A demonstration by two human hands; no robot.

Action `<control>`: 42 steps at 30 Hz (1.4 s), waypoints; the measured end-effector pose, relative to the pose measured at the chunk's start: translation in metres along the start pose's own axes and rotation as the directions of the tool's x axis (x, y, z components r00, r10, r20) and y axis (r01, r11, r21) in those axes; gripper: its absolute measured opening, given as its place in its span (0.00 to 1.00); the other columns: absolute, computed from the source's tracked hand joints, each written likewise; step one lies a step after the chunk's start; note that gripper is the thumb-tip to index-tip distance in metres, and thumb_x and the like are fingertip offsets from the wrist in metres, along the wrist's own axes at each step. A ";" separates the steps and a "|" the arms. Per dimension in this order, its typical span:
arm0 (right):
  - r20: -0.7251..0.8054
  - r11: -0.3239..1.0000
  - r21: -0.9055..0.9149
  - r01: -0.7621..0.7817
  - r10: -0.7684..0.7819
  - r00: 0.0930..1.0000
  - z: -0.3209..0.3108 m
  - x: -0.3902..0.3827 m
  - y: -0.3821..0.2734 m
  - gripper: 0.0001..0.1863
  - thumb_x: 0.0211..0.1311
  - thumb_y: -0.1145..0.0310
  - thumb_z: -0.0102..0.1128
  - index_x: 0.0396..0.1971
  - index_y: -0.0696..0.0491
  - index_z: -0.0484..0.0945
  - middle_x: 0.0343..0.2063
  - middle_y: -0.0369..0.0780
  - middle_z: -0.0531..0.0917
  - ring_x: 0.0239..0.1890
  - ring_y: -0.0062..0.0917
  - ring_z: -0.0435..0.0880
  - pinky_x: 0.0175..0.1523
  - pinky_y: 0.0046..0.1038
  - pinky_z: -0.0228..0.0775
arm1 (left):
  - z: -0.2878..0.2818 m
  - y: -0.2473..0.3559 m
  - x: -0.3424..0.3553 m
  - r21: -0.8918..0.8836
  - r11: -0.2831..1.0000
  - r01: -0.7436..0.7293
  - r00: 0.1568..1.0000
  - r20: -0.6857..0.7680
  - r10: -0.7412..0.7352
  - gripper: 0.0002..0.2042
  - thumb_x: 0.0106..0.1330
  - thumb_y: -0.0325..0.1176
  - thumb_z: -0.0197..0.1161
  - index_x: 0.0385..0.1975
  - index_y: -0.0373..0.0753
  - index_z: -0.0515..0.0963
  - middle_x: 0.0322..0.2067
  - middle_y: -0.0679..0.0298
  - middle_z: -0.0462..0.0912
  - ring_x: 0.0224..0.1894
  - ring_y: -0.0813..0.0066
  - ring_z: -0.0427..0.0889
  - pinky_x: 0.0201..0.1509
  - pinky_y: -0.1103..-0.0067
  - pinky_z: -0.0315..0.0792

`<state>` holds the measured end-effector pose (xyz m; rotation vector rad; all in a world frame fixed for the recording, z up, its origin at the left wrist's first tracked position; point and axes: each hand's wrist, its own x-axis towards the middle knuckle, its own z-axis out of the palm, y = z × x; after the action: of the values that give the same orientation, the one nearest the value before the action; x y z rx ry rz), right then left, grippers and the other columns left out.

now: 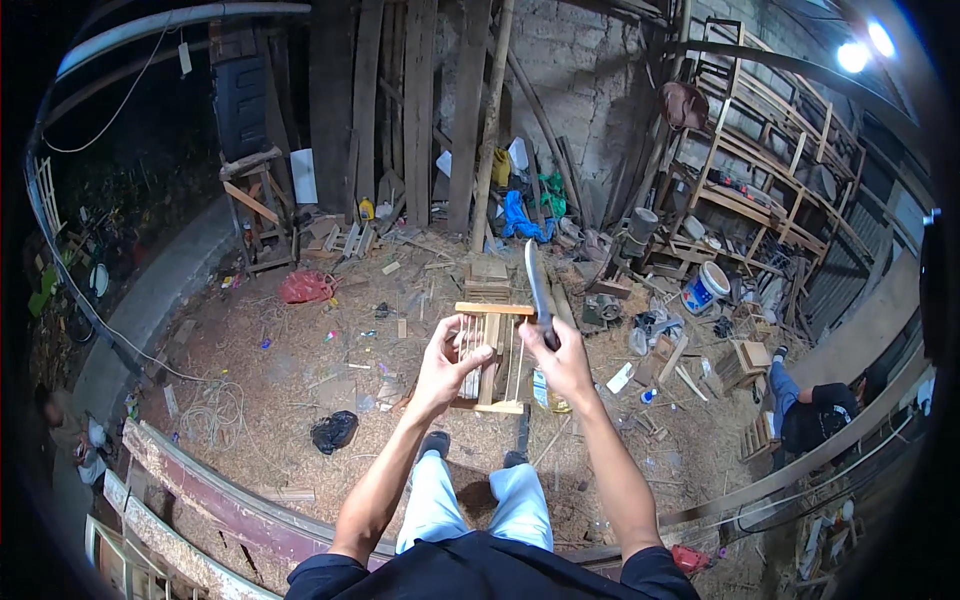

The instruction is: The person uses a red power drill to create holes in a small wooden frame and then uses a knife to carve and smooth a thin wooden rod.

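littered floor [290,350] spread below; the left hand [452,368] pinched a slatted wooden frame [491,333] between its fingers, mid-air; the right hand [564,364] wrapped its fingers round a knife [539,287], blade up; the step looked like trimming; the next move seemed to want the frame steady

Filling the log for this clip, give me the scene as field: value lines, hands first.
Left hand: holding a small slatted wooden frame
Right hand: gripping a knife by its dark handle, blade pointing away from the wearer
Frame build: two rails joined by thin rods
Floor, left: red plastic bag, black plastic bag, coiled cord
Floor, right: white-and-blue bucket, wood offcuts
Right background: wooden rack
Others: person at right
Unclear: whether blade touches frame
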<state>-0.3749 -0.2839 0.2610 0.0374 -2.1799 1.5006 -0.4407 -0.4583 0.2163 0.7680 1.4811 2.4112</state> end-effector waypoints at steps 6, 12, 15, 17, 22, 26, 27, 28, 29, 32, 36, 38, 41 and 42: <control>-0.053 0.981 -0.138 0.138 -0.146 0.988 -0.011 0.030 0.000 0.19 0.60 0.54 0.61 0.24 0.57 0.76 0.16 0.28 0.72 0.20 0.14 0.66 0.25 0.22 0.57 | -0.008 0.020 0.014 0.253 0.967 -0.029 0.993 0.122 -0.002 0.30 0.57 0.29 0.68 0.58 0.33 0.62 0.49 0.58 0.75 0.50 0.75 0.74 0.53 0.77 0.71; 0.264 0.993 -0.060 0.097 -0.078 0.962 -0.019 0.032 -0.011 0.18 0.59 0.56 0.62 0.34 0.58 0.82 0.17 0.29 0.75 0.21 0.11 0.66 0.25 0.21 0.57 | -0.018 0.036 0.020 0.305 0.952 -0.023 0.960 0.274 -0.065 0.29 0.59 0.27 0.65 0.59 0.32 0.60 0.48 0.58 0.76 0.46 0.75 0.77 0.49 0.75 0.75; 0.272 0.988 -0.116 0.100 -0.065 0.960 -0.022 0.027 -0.017 0.19 0.59 0.55 0.63 0.33 0.60 0.81 0.16 0.29 0.73 0.20 0.12 0.66 0.24 0.21 0.56 | -0.013 0.045 0.017 0.295 0.955 -0.015 0.963 0.260 -0.065 0.29 0.60 0.28 0.64 0.60 0.33 0.61 0.49 0.58 0.75 0.45 0.74 0.78 0.48 0.76 0.75; 0.282 0.980 -0.167 0.106 -0.055 0.958 -0.023 0.026 -0.019 0.20 0.58 0.55 0.64 0.33 0.60 0.81 0.15 0.33 0.75 0.19 0.13 0.67 0.24 0.22 0.58 | -0.008 0.049 0.017 0.325 0.945 -0.022 0.972 0.229 -0.056 0.29 0.59 0.29 0.65 0.59 0.34 0.61 0.49 0.57 0.75 0.48 0.72 0.77 0.50 0.75 0.74; 0.092 0.958 -0.216 0.188 -0.172 0.981 -0.011 0.020 -0.017 0.17 0.55 0.58 0.65 0.31 0.60 0.82 0.15 0.38 0.76 0.18 0.16 0.69 0.24 0.24 0.59 | 0.008 0.040 0.013 0.803 0.477 -0.357 0.870 0.101 0.482 0.27 0.51 0.31 0.71 0.51 0.35 0.69 0.44 0.56 0.75 0.50 0.64 0.74 0.55 0.71 0.67; 0.014 0.944 -0.273 0.187 -0.191 0.982 0.000 0.016 -0.026 0.14 0.55 0.61 0.65 0.30 0.58 0.83 0.15 0.40 0.77 0.17 0.19 0.72 0.24 0.26 0.61 | 0.025 0.029 0.011 0.883 0.261 -0.391 0.773 0.162 0.613 0.21 0.49 0.31 0.72 0.42 0.35 0.73 0.39 0.55 0.75 0.41 0.58 0.75 0.46 0.70 0.70; 0.009 0.946 -0.278 0.165 -0.169 0.986 0.002 0.015 -0.029 0.14 0.55 0.61 0.64 0.30 0.57 0.83 0.17 0.45 0.80 0.18 0.22 0.77 0.25 0.27 0.65 | 0.023 0.026 0.013 0.875 0.274 -0.398 0.773 0.160 0.614 0.20 0.49 0.30 0.71 0.42 0.35 0.73 0.38 0.56 0.75 0.40 0.58 0.75 0.44 0.71 0.71; 0.003 0.948 -0.280 0.149 -0.155 0.988 0.002 0.015 -0.031 0.13 0.55 0.61 0.64 0.30 0.57 0.83 0.16 0.44 0.80 0.17 0.22 0.76 0.25 0.27 0.65 | 0.023 0.023 0.016 0.866 0.287 -0.410 0.770 0.160 0.617 0.20 0.49 0.29 0.71 0.41 0.35 0.73 0.37 0.56 0.75 0.39 0.59 0.76 0.43 0.71 0.71; -0.003 0.951 -0.281 0.133 -0.140 0.990 0.003 0.014 -0.032 0.13 0.55 0.61 0.64 0.30 0.57 0.83 0.16 0.44 0.80 0.16 0.21 0.76 0.24 0.27 0.65 | 0.024 0.022 0.019 0.856 0.300 -0.422 0.768 0.161 0.620 0.19 0.49 0.29 0.71 0.41 0.35 0.73 0.36 0.56 0.75 0.38 0.59 0.76 0.42 0.72 0.72; -0.010 0.950 -0.286 0.126 -0.134 0.991 0.002 0.013 -0.037 0.13 0.55 0.60 0.64 0.30 0.57 0.83 0.14 0.42 0.79 0.15 0.20 0.74 0.23 0.27 0.64 | 0.024 0.017 0.018 0.854 0.302 -0.424 0.763 0.157 0.627 0.17 0.51 0.28 0.69 0.40 0.36 0.74 0.33 0.57 0.76 0.34 0.60 0.77 0.35 0.71 0.73; -0.004 0.948 -0.273 0.162 -0.169 0.986 0.000 0.012 -0.035 0.13 0.55 0.60 0.65 0.30 0.57 0.83 0.13 0.42 0.78 0.14 0.20 0.73 0.22 0.27 0.63 | 0.024 0.015 0.021 0.836 0.292 -0.464 0.737 0.182 0.651 0.15 0.50 0.27 0.70 0.38 0.34 0.75 0.31 0.57 0.77 0.30 0.62 0.79 0.32 0.74 0.74; -0.018 0.949 -0.283 0.138 -0.149 0.989 0.001 0.009 -0.041 0.16 0.53 0.59 0.67 0.28 0.59 0.83 0.11 0.39 0.76 0.14 0.16 0.69 0.21 0.26 0.60 | 0.024 0.018 0.019 0.830 0.297 -0.472 0.742 0.191 0.643 0.15 0.51 0.27 0.69 0.38 0.34 0.76 0.32 0.57 0.77 0.30 0.61 0.79 0.32 0.74 0.74; -0.032 0.948 -0.293 0.126 -0.141 0.990 0.001 0.010 -0.037 0.17 0.52 0.58 0.68 0.26 0.60 0.83 0.09 0.39 0.75 0.14 0.14 0.67 0.20 0.26 0.59 | 0.024 0.019 0.020 0.824 0.278 -0.494 0.730 0.220 0.647 0.14 0.51 0.25 0.68 0.39 0.34 0.76 0.32 0.56 0.77 0.30 0.61 0.80 0.32 0.74 0.74; -0.035 0.947 -0.295 0.125 -0.142 0.989 0.001 0.010 -0.035 0.18 0.52 0.58 0.69 0.26 0.61 0.83 0.09 0.39 0.74 0.14 0.14 0.67 0.20 0.26 0.59 | 0.025 0.020 0.021 0.822 0.267 -0.504 0.723 0.232 0.650 0.14 0.51 0.25 0.67 0.39 0.34 0.76 0.32 0.56 0.77 0.30 0.60 0.80 0.32 0.73 0.74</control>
<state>-0.3736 -0.2958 0.2953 0.0425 -2.2817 1.0813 -0.4434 -0.4396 0.2490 1.6005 2.9930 1.9595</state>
